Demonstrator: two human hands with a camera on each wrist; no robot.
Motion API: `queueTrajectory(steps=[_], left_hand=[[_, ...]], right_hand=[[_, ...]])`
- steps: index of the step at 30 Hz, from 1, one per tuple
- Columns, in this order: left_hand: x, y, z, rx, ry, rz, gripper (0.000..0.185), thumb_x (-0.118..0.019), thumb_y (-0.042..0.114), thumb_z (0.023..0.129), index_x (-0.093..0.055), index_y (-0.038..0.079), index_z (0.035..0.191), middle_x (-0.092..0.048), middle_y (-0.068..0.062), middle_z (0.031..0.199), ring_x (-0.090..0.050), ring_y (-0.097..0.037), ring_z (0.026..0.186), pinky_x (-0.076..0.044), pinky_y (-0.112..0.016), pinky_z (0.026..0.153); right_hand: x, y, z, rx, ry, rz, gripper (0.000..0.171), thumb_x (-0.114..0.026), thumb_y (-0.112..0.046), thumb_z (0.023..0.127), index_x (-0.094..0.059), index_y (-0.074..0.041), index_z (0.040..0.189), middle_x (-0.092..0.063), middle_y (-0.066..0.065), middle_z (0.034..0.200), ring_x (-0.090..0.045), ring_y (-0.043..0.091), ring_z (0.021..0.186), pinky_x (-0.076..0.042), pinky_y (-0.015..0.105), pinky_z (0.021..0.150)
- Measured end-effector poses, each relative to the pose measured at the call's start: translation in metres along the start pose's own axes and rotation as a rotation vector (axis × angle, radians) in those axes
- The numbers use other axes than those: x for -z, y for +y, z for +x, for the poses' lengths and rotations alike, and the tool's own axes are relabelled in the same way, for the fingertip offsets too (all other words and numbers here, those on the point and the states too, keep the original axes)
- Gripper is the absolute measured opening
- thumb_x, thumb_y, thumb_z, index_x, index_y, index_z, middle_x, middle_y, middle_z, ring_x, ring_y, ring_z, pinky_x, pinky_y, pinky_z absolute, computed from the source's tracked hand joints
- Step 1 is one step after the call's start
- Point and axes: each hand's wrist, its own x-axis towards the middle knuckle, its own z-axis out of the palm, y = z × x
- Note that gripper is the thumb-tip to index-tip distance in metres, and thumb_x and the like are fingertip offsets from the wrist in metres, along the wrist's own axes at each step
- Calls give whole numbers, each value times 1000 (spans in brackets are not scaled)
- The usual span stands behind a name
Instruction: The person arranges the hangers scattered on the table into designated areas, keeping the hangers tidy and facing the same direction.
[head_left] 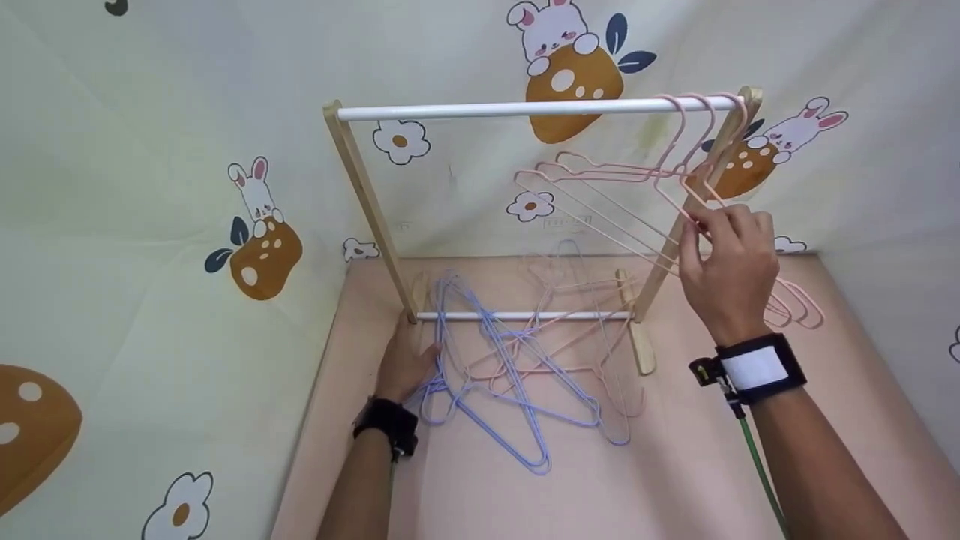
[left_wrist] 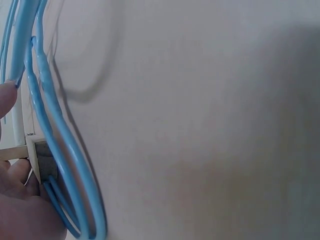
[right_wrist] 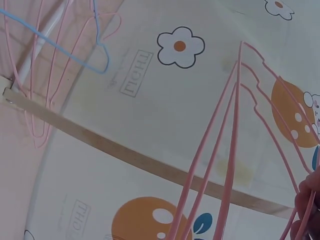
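Note:
A small clothes rack (head_left: 510, 110) with wooden posts and white rods stands against the wall. Three pink hangers (head_left: 600, 174) hang at the right end of its top rod. My right hand (head_left: 731, 266) pinches the pink wire at the shoulder of these hangers, fingertips also visible in the right wrist view. Low at the rack's left foot, my left hand (head_left: 405, 364) grips the wood, with the thumb on one side and fingers (left_wrist: 19, 172) on the other. Blue hangers (head_left: 491, 375) lie right beside that thumb, their hooks near the palm.
More pink hangers (head_left: 555, 369) lie tangled with the blue ones across the rack's lower rod (head_left: 585, 316). The rack's right foot (head_left: 642, 349) points forward on the pink floor surface (head_left: 600, 495). A printed wall sheet (head_left: 187, 337) rises at the back and sides.

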Motion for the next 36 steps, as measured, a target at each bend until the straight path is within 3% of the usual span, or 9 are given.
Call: queueTrajectory(steps=[11,24,31,36], left_hand=[[0,3,-4,-12,8,0,99,-76,29,105,-11,10,177,-27,-29,176,-29,-50,160,-23,-62,129],[1,3,-4,8,-12,-21,99,-73,30,107,-7,12,178,-23,-27,178,-23,-48,163,-20,-61,131],[1,6,-3,-11,-5,-30,97,-73,27,107,-8,10,178,-22,-26,178,-23,-47,163,-18,-61,131],[1,5,-4,-1,-7,-34,98,-73,29,107,-8,10,178,-23,-26,178,-23,-47,163,-18,-61,131]], right_hand=[[2,2,1,21,10,3,23,-73,-13,106,-78,6,119,-68,26,107,-55,45,95,-40,49,72],[2,0,-5,39,62,18,23,-73,-10,103,-77,4,121,-65,26,114,-53,46,99,-40,53,79],[-8,-6,-26,123,59,60,18,-71,-6,99,-75,6,113,-67,25,108,-55,46,95,-41,54,77],[-21,-3,-51,192,-2,85,17,-66,-4,99,-74,6,109,-68,23,105,-56,45,89,-45,52,71]])
